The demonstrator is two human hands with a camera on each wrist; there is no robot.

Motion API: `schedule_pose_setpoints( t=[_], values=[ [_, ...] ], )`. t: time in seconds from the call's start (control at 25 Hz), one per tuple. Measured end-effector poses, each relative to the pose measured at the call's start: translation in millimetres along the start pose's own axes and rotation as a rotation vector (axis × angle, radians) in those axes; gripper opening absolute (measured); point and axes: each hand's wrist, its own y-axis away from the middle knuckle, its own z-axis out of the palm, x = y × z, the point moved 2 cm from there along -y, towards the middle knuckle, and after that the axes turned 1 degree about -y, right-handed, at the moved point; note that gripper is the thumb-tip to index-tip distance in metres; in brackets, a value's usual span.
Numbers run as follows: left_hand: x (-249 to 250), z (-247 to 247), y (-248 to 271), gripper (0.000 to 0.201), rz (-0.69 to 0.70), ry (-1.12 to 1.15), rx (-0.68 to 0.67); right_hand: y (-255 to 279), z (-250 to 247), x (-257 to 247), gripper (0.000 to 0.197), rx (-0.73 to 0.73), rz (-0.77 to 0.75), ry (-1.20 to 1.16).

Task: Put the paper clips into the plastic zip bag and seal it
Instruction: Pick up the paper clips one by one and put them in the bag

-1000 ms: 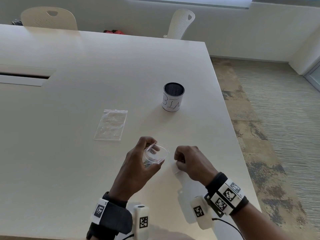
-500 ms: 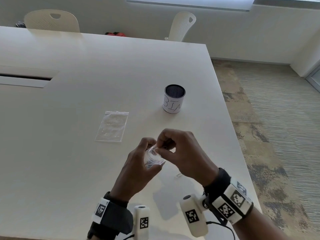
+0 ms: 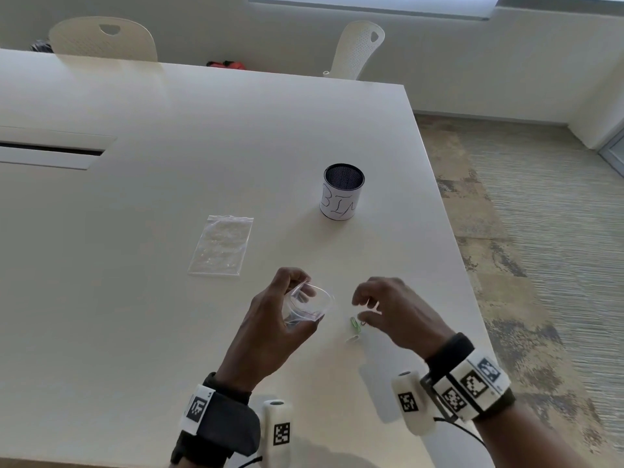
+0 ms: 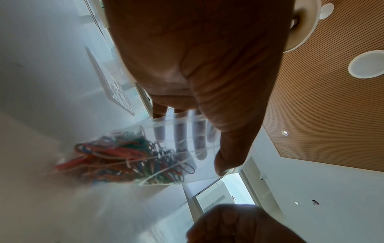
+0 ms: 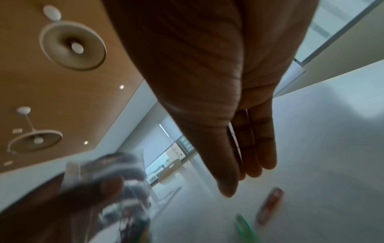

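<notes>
We see the left hand raised just above the white worktop, its fingers and thumb curled round the mouth of a clear plastic zip bag and holding it open. From the left wrist view the bag hangs below the thumb, and a tangle of coloured paper clips lies in its lower part. The right hand hovers just beside the bag's mouth, above the worktop; its fingers are loosely bent and apart from the thumb, holding nothing that we can make out. Beneath that hand a few loose clips lie on the worktop: a green paper clip, a reddish one touching or nearly touching it, and a pale one a little nearer the person. In the right wrist view the green clip and the reddish clip show blurred under the thumb tip. Farther out on the worktop a second, flat zip bag lies to the left, and a mesh cup with a handwritten white label stands upright to the right of it. Two pale chairs stand at the far edge.
</notes>
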Motion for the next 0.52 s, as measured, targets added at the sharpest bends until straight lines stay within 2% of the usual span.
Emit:
schedule_pose_setpoints(
  t=[0.24, 0.4, 0.52],
  values=[
    [-0.4, 2.4, -3.5, 0.052, 0.015, -0.019, -0.018, 0.9, 32.4, -14.5, 0.012, 0.026, 0.085, 0.156],
    [-1.4, 2.0, -4.8, 0.053, 0.023, -0.029, -0.020, -3.8, 37.5, -17.0, 0.021, -0.012, 0.125, 0.159],
    [-2.6, 0.6, -5.1, 0.053, 0.025, -0.032, -0.018, -3.1, 40.9, -22.2, 0.019, -0.071, 0.131, 0.178]
  ],
)
